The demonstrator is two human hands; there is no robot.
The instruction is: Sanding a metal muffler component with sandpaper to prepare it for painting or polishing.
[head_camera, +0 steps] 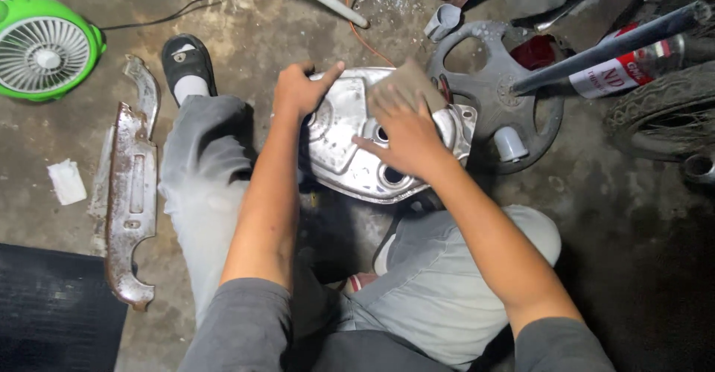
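A silvery metal engine cover (350, 160) with round holes lies on the concrete floor between my knees. My left hand (299, 89) grips its upper left edge, thumb stretched over the top. My right hand (402, 134) lies flat on the cover, fingers spread, pressing a brownish sheet of sandpaper (406, 81) against its upper right part. Part of the cover is hidden under my hands and forearms.
A rusty metal panel (130, 193) lies at the left, a white scrap (67, 180) beside it. A green fan (45, 48) stands at top left. A grey wheel-shaped part (495, 93), a dark tube (611, 44), a bottle (633, 67) and a tyre (666, 115) crowd the right.
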